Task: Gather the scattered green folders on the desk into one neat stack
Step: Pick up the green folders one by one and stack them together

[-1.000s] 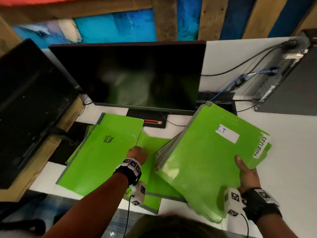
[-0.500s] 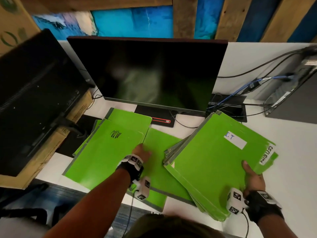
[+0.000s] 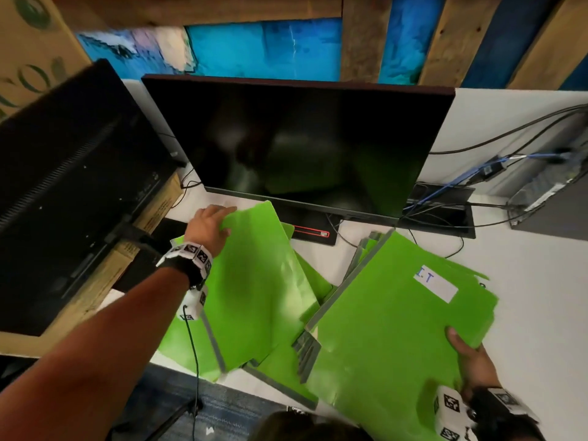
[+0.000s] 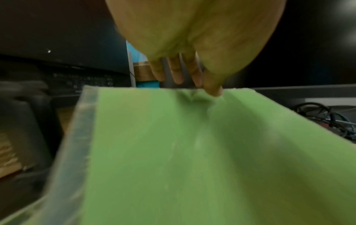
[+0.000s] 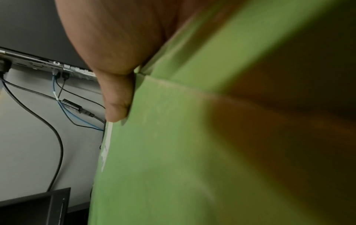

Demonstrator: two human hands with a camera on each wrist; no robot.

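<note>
Left hand: the left hand (image 3: pixel 208 227) grips the far edge of a green folder (image 3: pixel 254 281) near the foot of the monitor (image 3: pixel 299 144); in the left wrist view the thumb lies on top at the edge and the fingers (image 4: pixel 176 71) reach past it, apparently underneath.
Lifted folder: its far end is raised off the tabletop (image 3: pixel 525 281) and tilted, its near end resting over the loose folders (image 3: pixel 187 348) below it on the left.
Right hand: the right hand (image 3: pixel 471 361) holds the right edge of the folder stack (image 3: pixel 391 329), thumb on top; the right wrist view shows the thumb pressed along the green edge, the fingers hidden beneath, so I cannot tell how they lie.
Folder stack: on the right side of the tabletop, near edge overhanging toward the person; the top folder carries a white label (image 3: pixel 436 286) reading "I.T". Grey spines fan out unevenly on its left side.
Between: one more green folder (image 3: pixel 315 278) lies flat between the lifted folder and the stack.
Surroundings: a second dark screen (image 3: pixel 70 186) at far left, cables (image 3: pixel 477 179) at far right.
</note>
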